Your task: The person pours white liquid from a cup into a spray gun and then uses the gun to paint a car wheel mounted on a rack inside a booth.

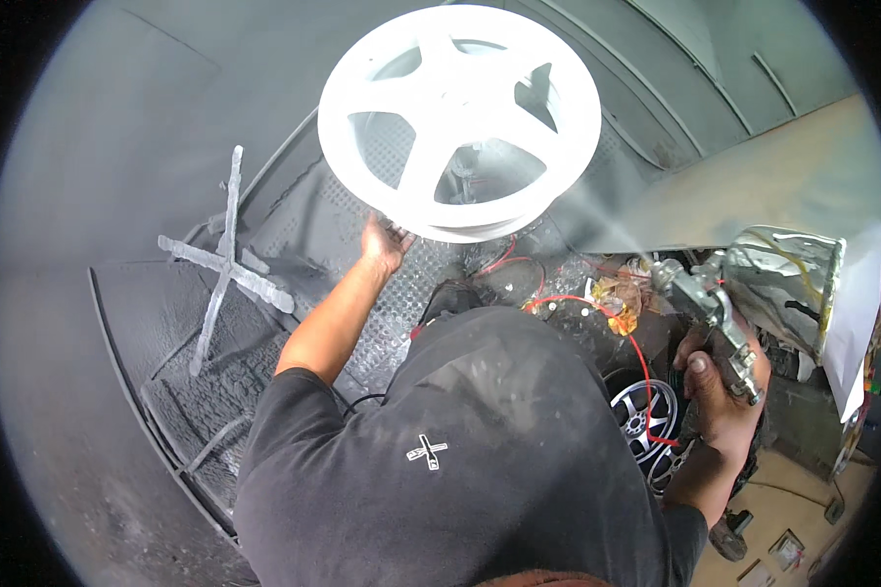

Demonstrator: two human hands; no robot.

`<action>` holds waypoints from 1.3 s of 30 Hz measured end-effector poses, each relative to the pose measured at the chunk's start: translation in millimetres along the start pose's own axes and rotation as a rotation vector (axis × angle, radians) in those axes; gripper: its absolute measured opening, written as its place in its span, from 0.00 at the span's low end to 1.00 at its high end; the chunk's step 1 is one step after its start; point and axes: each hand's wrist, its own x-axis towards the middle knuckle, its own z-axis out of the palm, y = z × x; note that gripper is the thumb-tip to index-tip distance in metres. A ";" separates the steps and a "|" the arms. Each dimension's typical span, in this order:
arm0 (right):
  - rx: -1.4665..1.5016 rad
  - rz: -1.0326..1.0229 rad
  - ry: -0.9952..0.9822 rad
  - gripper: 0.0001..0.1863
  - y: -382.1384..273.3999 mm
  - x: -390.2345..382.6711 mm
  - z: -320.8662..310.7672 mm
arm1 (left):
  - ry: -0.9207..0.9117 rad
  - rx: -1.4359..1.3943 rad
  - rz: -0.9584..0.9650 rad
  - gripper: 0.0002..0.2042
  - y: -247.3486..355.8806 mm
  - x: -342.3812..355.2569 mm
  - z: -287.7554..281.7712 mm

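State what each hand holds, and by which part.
Right hand grips the spray gun by its handle. Left hand touches the white wheel at its lower rim.

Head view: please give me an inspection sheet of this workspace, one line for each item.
Surface: grey booth floor with a studded mat, coated in powder.
Job's things: white five-spoke wheel raised above the floor; spray gun with a foil-wrapped cup, a faint mist running from it toward the wheel.
Clutter: grey coated cross-shaped stand; silver spoked wheel low on the right.
Grippers: left hand touches the white wheel's lower rim; right hand grips the spray gun.
Cables: red wires under the wheel and along the gun.
Surroundings: grey booth walls; wooden floor at lower right.
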 end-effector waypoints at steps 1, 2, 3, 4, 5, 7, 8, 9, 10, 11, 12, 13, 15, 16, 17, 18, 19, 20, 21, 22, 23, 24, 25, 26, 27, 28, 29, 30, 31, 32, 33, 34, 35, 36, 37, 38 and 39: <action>0.009 0.031 0.037 0.38 -5.5 0.1 1.8 | 0.016 -0.028 0.005 0.35 -6.3 -1.0 1.2; 0.020 0.064 0.073 0.38 -11.2 -0.2 4.0 | 0.034 -0.055 0.010 0.35 -14.2 -3.5 1.6; 0.019 0.063 0.070 0.38 -14.0 0.6 4.3 | 0.041 -0.085 0.033 0.30 -20.7 -14.7 11.4; 0.017 0.075 0.071 0.38 -16.3 1.7 4.9 | 0.044 -0.088 0.035 0.30 -31.0 -16.0 15.4; 0.019 0.085 0.068 0.38 -18.3 3.6 5.4 | 0.048 -0.095 0.042 0.27 -39.3 -16.0 16.6; 0.048 0.041 0.035 0.38 -14.7 4.9 8.3 | 0.056 -0.107 0.050 0.23 -55.1 -20.0 24.2; 0.074 0.002 0.014 0.38 -14.2 5.0 8.8 | 0.051 -0.074 0.010 0.20 -63.0 -23.6 30.6; 0.126 0.022 -0.047 0.36 -18.4 4.4 11.1 | 0.050 -0.045 -0.028 0.17 -70.3 -26.0 31.6; 0.160 0.045 -0.059 0.35 -19.2 2.6 15.3 | 0.056 -0.052 -0.025 0.17 -77.1 -26.7 31.3; 0.167 0.054 -0.155 0.35 -22.2 3.4 15.4 | 0.012 0.020 -0.078 0.17 -83.2 -29.4 31.8; 0.174 0.062 -0.249 0.34 -25.1 4.1 15.2 | -0.032 0.092 -0.132 0.16 -87.1 -32.6 30.0; 0.200 0.066 -0.293 0.33 -18.8 -0.6 13.0 | -0.074 0.218 -0.158 0.15 -89.7 -36.9 25.6; 0.239 0.010 -0.272 0.30 -16.5 -3.9 24.4 | -0.140 0.258 -0.206 0.14 -93.5 -36.8 22.1; 0.221 0.007 -0.269 0.30 -13.6 -4.9 24.7 | -0.210 0.303 -0.253 0.13 -95.5 -36.5 20.5; 0.200 0.008 -0.258 0.30 -11.5 -6.6 25.8 | -0.172 0.332 -0.291 0.11 -91.9 -38.2 24.3; 0.132 -0.052 -0.218 0.29 -4.3 -6.9 23.2 | -0.171 0.327 -0.291 0.11 -92.4 -29.5 16.6; 0.096 -0.081 -0.199 0.29 -4.6 -7.7 22.0 | -0.171 0.274 -0.262 0.10 -91.3 -20.0 6.1; 0.062 -0.112 -0.176 0.29 -2.2 -8.0 20.4 | -0.173 0.224 -0.232 0.09 -88.3 -10.4 -2.3; 0.080 -0.036 -0.106 0.31 -6.4 -9.3 21.0 | -0.177 0.179 -0.188 0.09 -71.1 -17.7 2.0; 0.099 0.040 -0.035 0.32 -9.6 -10.0 21.2 | -0.084 0.276 -0.104 0.09 -60.9 -15.4 1.9; 0.071 0.057 -0.038 0.36 -16.2 -6.9 18.2 | -0.049 0.204 -0.076 0.10 -53.3 12.2 -29.2; 0.034 0.078 -0.027 0.41 -19.6 -4.0 17.6 | 0.003 0.238 -0.014 0.12 -39.4 16.2 -32.6; 0.039 0.075 0.016 0.40 -20.6 -9.3 17.8 | 0.014 0.209 0.013 0.13 -24.9 9.8 -31.3; 0.047 0.064 0.053 0.40 -20.5 -10.6 18.4 | 0.071 0.224 0.090 0.14 -9.1 0.7 -22.2; 0.019 0.025 0.060 0.40 -13.4 -11.6 12.3 | 0.054 0.192 0.110 0.14 3.4 2.9 -26.3; 0.019 0.023 0.060 0.40 -6.9 -11.2 7.2 | 0.038 0.159 0.129 0.13 11.9 4.6 -28.8; -0.013 -0.016 0.061 0.39 -2.7 -10.0 3.6 | 0.036 0.161 0.131 0.13 13.8 7.3 -27.3; -0.046 -0.055 0.062 0.38 -2.8 -8.9 3.0 | -0.027 0.141 0.074 0.13 14.7 9.2 -26.3; -0.064 -0.093 0.095 0.34 -6.4 -7.0 6.3 | -0.089 0.120 0.018 0.13 15.6 10.5 -26.3; -0.066 -0.091 0.098 0.34 -5.2 -7.5 5.0 | -0.091 0.122 0.015 0.13 10.7 4.1 -17.4; -0.030 -0.043 0.070 0.35 -4.4 -9.3 3.3 | -0.086 0.157 -0.005 0.12 2.5 -10.9 2.2; 0.008 0.000 0.032 0.37 -4.2 -10.3 1.7 | -0.073 0.186 -0.017 0.12 -5.5 -23.7 13.5; 0.016 -0.012 -0.019 0.36 -5.6 -11.6 1.3 | -0.049 0.229 -0.023 0.12 -11.6 -26.8 14.9; 0.015 0.031 -0.032 0.35 -15.1 -15.3 3.5 | -0.045 0.225 -0.018 0.12 -21.3 -25.1 13.4; 0.062 0.038 -0.045 0.36 -14.7 -19.1 4.9 | -0.061 0.184 -0.034 0.11 -32.0 -22.9 11.4; 0.135 0.042 -0.055 0.36 -14.7 -21.6 7.8 | -0.083 0.149 -0.055 0.11 -44.0 -18.6 12.1; 0.206 0.047 -0.070 0.37 -15.1 -23.1 11.1 | -0.081 0.146 -0.055 0.11 -54.8 -17.2 12.4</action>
